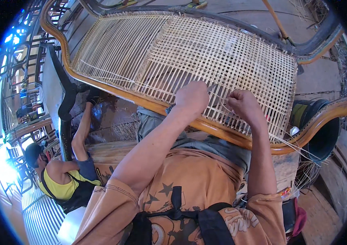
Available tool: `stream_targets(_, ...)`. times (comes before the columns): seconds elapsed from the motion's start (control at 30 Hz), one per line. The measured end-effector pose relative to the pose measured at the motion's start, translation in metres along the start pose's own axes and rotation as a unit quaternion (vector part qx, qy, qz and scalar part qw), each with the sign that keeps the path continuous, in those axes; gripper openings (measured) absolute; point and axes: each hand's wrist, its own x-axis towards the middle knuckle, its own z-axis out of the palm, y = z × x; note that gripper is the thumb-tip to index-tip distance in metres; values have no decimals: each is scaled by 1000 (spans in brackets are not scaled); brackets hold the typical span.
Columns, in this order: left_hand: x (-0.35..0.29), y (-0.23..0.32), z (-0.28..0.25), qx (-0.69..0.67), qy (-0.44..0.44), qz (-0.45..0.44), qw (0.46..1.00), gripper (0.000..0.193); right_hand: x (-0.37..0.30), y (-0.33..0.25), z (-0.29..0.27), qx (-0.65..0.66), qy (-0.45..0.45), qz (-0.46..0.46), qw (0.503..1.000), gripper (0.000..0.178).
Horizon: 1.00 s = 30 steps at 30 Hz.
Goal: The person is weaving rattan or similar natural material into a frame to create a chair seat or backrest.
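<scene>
A pale cane panel [222, 45] is woven across a curved wooden furniture frame [222, 131] in front of me. Its right part is an open grid, while the left section has strands running mostly one way. Over the near edge of the weave, my left hand [192, 98] is closed in a fist, with a thin pointed tool [211, 87] jutting from it toward the right hand. My right hand [247, 108] is pinched low over the grid, a short gap from the left. What its fingertips hold is too small to make out.
Loose cane ends [294, 143] trail over the frame at the near right, beside a dark bucket [324, 136]. Another person [61, 175] sits at the left, near a dark, curved frame part [64, 102]. Planks and cane scraps lie around.
</scene>
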Motion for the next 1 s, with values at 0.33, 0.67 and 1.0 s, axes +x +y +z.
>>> stream_targets(0.33, -5, -2, 1, -47, 4, -10, 999, 21, 3, 1, 3, -12, -3, -14, 1000, 14)
stream_targets(0.67, 16, -12, -4, -82, -97, -63, 990, 24, 7, 6, 5, 12, 4, 9, 1000, 18)
stream_targets(1.0, -7, -9, 2, -62, 22, -11, 998, 23, 9, -6, 14, -91, 54, -37, 994, 22)
